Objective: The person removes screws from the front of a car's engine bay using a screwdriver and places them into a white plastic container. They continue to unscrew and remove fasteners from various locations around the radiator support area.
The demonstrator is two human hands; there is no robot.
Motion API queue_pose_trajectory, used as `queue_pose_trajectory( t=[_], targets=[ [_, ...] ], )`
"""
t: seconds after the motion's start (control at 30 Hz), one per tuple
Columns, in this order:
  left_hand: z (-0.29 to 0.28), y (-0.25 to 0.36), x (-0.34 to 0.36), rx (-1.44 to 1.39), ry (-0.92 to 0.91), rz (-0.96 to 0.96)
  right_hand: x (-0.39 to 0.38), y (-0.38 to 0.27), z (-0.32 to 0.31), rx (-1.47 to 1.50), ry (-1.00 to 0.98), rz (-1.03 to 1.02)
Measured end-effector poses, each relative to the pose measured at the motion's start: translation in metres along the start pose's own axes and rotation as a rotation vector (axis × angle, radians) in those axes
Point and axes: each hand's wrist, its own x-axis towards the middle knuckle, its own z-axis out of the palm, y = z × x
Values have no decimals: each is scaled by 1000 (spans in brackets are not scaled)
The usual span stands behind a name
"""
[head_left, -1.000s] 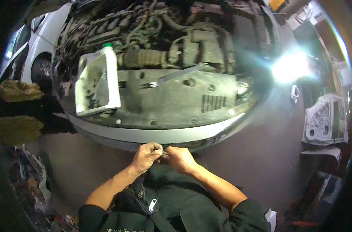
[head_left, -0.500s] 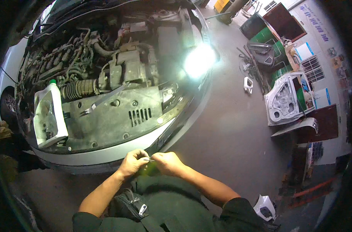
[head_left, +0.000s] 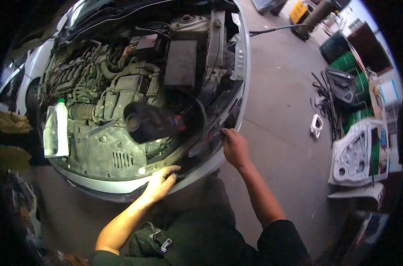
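My left hand (head_left: 165,179) has bent fingers at the car's front corner, beside the dark glossy headlamp (head_left: 203,144); what they hold, if anything, is hidden. Higher along that edge, my right hand (head_left: 234,146) has closed fingers at the lamp's outer side, its fingertips too small to read. A white cut-open jug with a green cap (head_left: 55,137) stands on the grey engine cover (head_left: 95,162). A dark oval patch with red and blue spots (head_left: 157,124) covers part of the engine bay near the lamp; I cannot make out what it is.
A white car (head_left: 31,66) is at the far left. Along the right lie a stripped white door (head_left: 352,153), a curved panel (head_left: 356,195), green drums (head_left: 343,64), black trim strips (head_left: 327,106) and a small white part (head_left: 316,124). A dark upright cylinder (head_left: 312,24) stands at top right.
My hands have parted from their joined pinch to two places along the car's front corner, the right moving forward and right. The bright glare is gone, and the dark patch has appeared.
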Motion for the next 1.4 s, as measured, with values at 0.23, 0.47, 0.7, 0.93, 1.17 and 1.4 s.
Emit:
queue_pose_trajectory(
  t=[0.23, 0.47, 0.7, 0.93, 1.17, 1.4],
  targets=[
    [63, 45, 54, -119, 164, -122, 85, 37, -34, 86, -79, -69],
    [108, 56, 120, -7, 238, -85, 184, -27, 9, -327, -504, -154],
    [130, 55, 129, 33, 380, -108, 195, 23, -21, 369, -441, 15],
    [152, 80, 135, 74, 294, -404, 196, 99, -53, 467, -340, 143],
    [173, 95, 155, 15, 439, -450, 212, 106, -82, 29, -479, -45],
    [170, 117, 178, -2, 415, -429, 216, 118, -87, 19, -480, -142]
  ],
)
